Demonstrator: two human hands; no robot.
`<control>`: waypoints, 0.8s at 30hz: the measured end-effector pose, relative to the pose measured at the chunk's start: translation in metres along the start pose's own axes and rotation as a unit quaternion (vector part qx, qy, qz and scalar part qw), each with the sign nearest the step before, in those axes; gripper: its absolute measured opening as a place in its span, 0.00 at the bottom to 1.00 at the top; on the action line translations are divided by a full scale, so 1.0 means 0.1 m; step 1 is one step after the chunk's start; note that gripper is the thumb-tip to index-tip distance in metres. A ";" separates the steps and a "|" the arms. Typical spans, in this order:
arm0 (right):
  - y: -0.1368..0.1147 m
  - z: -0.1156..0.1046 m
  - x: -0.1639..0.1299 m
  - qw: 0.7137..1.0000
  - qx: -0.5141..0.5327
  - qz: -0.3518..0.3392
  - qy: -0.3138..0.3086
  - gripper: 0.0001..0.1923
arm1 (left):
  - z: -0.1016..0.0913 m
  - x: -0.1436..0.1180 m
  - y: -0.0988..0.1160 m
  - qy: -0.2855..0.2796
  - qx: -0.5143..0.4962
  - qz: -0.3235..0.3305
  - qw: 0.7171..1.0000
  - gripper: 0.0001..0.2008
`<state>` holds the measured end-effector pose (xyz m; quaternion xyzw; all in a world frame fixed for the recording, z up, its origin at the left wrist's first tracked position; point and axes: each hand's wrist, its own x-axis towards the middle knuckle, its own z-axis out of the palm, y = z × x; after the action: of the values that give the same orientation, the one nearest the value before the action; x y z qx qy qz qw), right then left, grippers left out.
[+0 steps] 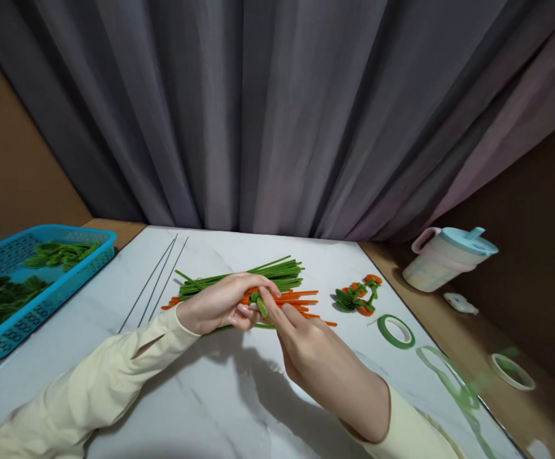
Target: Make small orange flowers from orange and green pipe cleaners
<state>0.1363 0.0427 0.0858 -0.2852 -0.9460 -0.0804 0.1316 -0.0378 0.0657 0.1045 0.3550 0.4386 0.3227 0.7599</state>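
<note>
A blue basket (43, 305) sits well to the left of the pile of green sticks (284, 274), with fuzzy green bits (60, 255) in two heaps inside it. Between the basket and the pile, three thin dark wires (168, 278) lie on the white counter (201, 408). The pile itself lies flat near the middle. A bunch of orange sticks (301, 301) lies just on the near side of it, pointing out to its right.

The person's left grip (224, 298) is in front of the pile, hiding part of it. It is closed, with its fingers curled around a small orange and green piece (254, 298). That little piece is in front of the pile too. Just to the right, the right grip (301, 335) reaches in, and its pointing finger touches the piece. Its other fingers are folded and its thumb is hidden, so one cannot tell if it pinches anything.

To the right of the pile is an orange and green fuzzy flower piece (349, 298). Next comes a roll of green tape (383, 330). Farther right of the pile are a cup (443, 262) with a blue lid, a small white thing (458, 303), a blurry pale green strip (469, 398) and a white ring (517, 383).
</note>
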 end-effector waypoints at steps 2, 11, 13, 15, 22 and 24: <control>0.03 -0.04 0.00 1.000 0.019 -0.004 -0.019 0.33 | -0.01 0.01 0.01 -0.003 0.006 -0.016 1.000 0.05; 0.11 -0.12 -0.03 0.992 0.091 -0.013 -0.083 0.35 | -0.05 0.05 0.01 -0.032 0.009 -0.069 0.997 0.06; 0.11 -0.11 -0.03 0.993 0.077 -0.025 -0.086 0.35 | -0.05 0.05 0.01 -0.045 -0.006 -0.081 0.996 0.05; 0.12 -0.12 -0.04 0.994 0.061 -0.035 -0.077 0.35 | -0.07 0.05 0.01 -0.062 -0.022 -0.098 0.993 0.04; 0.14 -0.14 -0.05 0.995 0.003 -0.085 -0.051 0.31 | -0.14 0.13 -0.01 -0.122 -0.072 -0.167 0.976 0.04; 0.14 -0.17 -0.04 0.993 -0.025 -0.109 -0.048 0.30 | -0.15 0.16 -0.02 -0.143 -0.072 -0.185 0.970 0.05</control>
<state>0.1509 0.0480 0.1015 -0.1869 -0.9744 -0.1036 0.0691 -0.0442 0.0812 0.0902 0.2546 0.3590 0.1526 0.8849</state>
